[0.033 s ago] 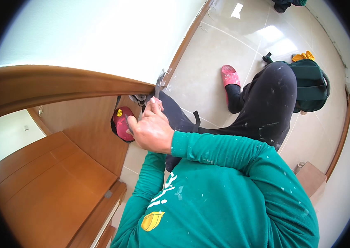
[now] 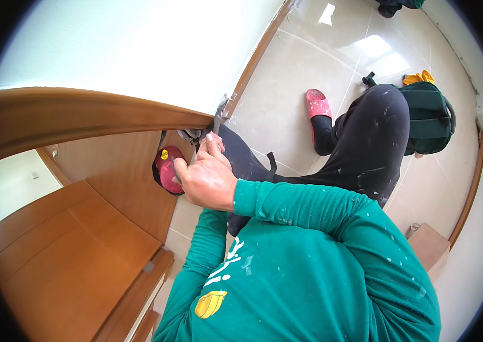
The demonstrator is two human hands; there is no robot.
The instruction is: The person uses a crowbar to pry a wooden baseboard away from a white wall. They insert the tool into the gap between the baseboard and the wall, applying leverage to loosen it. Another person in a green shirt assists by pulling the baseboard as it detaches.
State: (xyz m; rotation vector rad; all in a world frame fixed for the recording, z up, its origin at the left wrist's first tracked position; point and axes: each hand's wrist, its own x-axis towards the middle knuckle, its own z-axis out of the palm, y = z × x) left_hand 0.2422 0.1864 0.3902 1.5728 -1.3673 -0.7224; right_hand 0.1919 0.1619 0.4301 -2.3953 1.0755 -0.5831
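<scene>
My right hand (image 2: 206,181) reaches across my body to the end of the brown wooden trim (image 2: 104,109), its fingers curled and its thumb bent. A small dark edge shows beside the thumb; what the hand grips cannot be made out. Just beyond the fingertips, a narrow grey strip (image 2: 217,122) stands against the trim's end at the white wall corner. My left forearm (image 2: 210,233) runs up beneath the right wrist, and the left hand is hidden there. To the left of my right hand a dark red cap (image 2: 171,170) with a yellow round sticker shows beside a wooden panel.
My bent leg (image 2: 372,137) and a pink slipper (image 2: 318,104) rest on the tiled floor (image 2: 310,54). A dark green backpack (image 2: 428,117) with a yellow cloth (image 2: 419,77) lies right of my knee. An orange-brown wooden surface (image 2: 82,245) fills the lower left. Another person's shoe (image 2: 388,10) shows at the top.
My right hand has shifted very slightly left. Otherwise nothing has visibly moved.
</scene>
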